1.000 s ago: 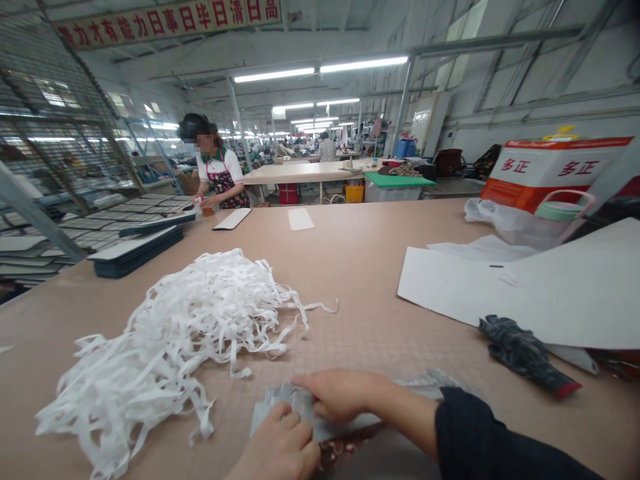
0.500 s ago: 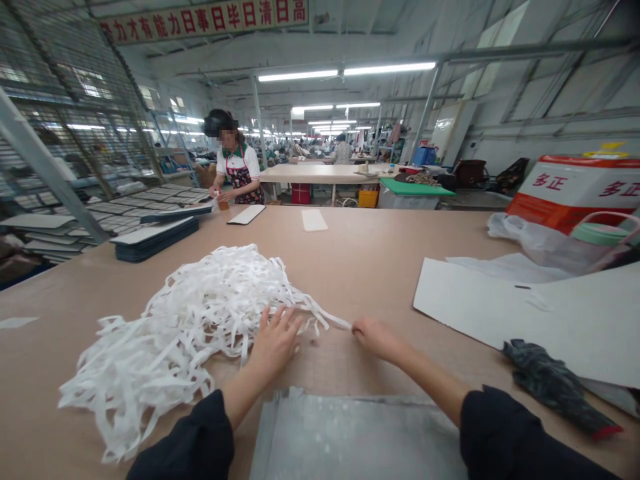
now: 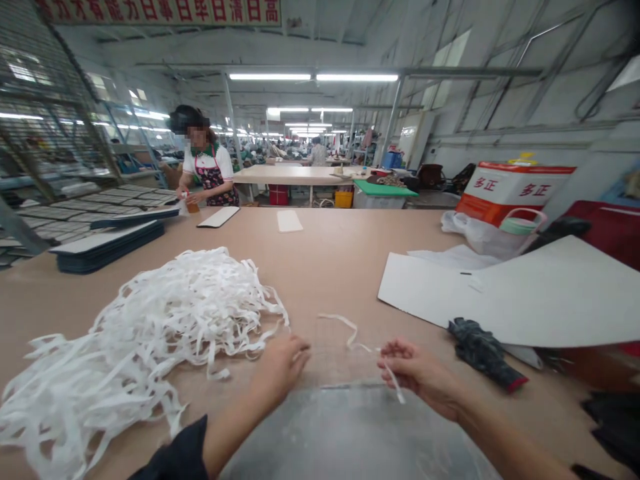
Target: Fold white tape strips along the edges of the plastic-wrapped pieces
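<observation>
A large tangled pile of white strips (image 3: 185, 320) lies on the brown tabletop at the left. Just right of its edge is my left hand (image 3: 285, 367), fingers curled and slightly blurred; whether it grips anything is hidden. My right hand (image 3: 413, 370) pinches a single white strip (image 3: 353, 333) between thumb and fingers. One part of this strip trails leftward on the table, and a short end hangs below the fingers. Beneath and in front of both hands lies a grey, semi-glossy sheet (image 3: 350, 433) at the near table edge.
Pale board (image 3: 500, 293) and a dark glove (image 3: 485, 353) lie at the right, with a white-and-red box (image 3: 510, 190) behind. Stacked dark-edged panels (image 3: 110, 247) stand at the back left. A person (image 3: 210, 167) works beyond the table's far edge.
The strip in my right hand has come away from the pile. My right hand has turned and moved rightward; my left hand has curled and drawn nearer. The camera view has swung right.
</observation>
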Demonstrator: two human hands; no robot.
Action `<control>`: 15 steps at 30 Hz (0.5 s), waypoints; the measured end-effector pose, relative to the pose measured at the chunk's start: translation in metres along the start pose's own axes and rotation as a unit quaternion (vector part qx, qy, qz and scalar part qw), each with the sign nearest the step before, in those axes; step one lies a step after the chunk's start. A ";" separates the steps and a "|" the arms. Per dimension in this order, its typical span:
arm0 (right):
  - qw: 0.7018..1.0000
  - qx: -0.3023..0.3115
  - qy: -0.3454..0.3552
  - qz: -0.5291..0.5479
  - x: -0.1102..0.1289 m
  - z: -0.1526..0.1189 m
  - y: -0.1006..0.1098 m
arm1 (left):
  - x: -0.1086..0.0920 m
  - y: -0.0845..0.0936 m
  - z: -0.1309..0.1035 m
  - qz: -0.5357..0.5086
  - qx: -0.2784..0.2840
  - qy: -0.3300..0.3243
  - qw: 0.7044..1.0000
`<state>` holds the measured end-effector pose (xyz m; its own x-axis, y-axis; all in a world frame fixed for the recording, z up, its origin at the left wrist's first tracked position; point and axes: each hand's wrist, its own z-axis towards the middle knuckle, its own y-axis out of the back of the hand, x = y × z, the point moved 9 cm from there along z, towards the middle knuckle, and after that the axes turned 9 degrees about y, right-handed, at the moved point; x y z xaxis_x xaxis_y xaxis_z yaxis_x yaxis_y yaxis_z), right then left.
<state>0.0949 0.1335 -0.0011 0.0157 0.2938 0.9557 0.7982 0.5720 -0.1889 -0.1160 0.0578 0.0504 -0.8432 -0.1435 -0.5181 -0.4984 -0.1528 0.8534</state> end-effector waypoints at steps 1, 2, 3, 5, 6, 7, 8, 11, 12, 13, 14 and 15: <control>0.999 -0.013 0.012 0.046 -0.001 -0.003 -0.013 | -0.012 -0.014 -0.006 -0.072 0.044 0.017 0.996; 0.996 -0.024 0.019 0.085 -0.002 -0.005 -0.025 | -0.023 -0.027 -0.013 -0.137 0.084 0.032 0.986; 0.992 -0.033 0.025 0.117 -0.003 -0.007 -0.036 | -0.034 -0.038 -0.021 -0.196 0.118 0.040 0.973; 0.985 -0.048 0.036 0.161 -0.004 -0.010 -0.054 | -0.044 -0.053 -0.033 -0.293 0.154 0.072 0.941; 0.982 -0.053 0.042 0.174 -0.004 -0.012 -0.059 | -0.045 -0.059 -0.037 -0.334 0.164 0.095 0.923; 0.980 -0.060 0.048 0.181 -0.004 -0.013 -0.063 | -0.043 -0.064 -0.041 -0.372 0.171 0.125 0.904; 0.979 -0.067 0.054 0.184 -0.004 -0.014 -0.065 | -0.039 -0.070 -0.044 -0.407 0.179 0.157 0.882; 0.980 -0.080 0.072 0.170 -0.006 -0.015 -0.066 | -0.029 -0.082 -0.052 -0.471 0.200 0.215 0.832; 0.981 -0.079 0.074 0.158 -0.007 -0.015 -0.066 | -0.026 -0.081 -0.052 -0.470 0.193 0.216 0.834; 0.984 -0.077 0.075 0.143 -0.008 -0.015 -0.067 | -0.023 -0.077 -0.051 -0.457 0.175 0.210 0.846; 0.987 -0.074 0.075 0.124 -0.009 -0.015 -0.068 | -0.020 -0.071 -0.050 -0.436 0.149 0.199 0.865; 0.990 -0.067 0.074 0.103 -0.009 -0.015 -0.071 | -0.017 -0.064 -0.048 -0.410 0.120 0.189 0.884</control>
<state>0.0467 0.0788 0.0067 0.2670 0.2721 0.9245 0.8413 0.4021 -0.3613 -0.0598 0.0226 0.0023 -0.0733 -0.4035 -0.9120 -0.9777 -0.1515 0.1456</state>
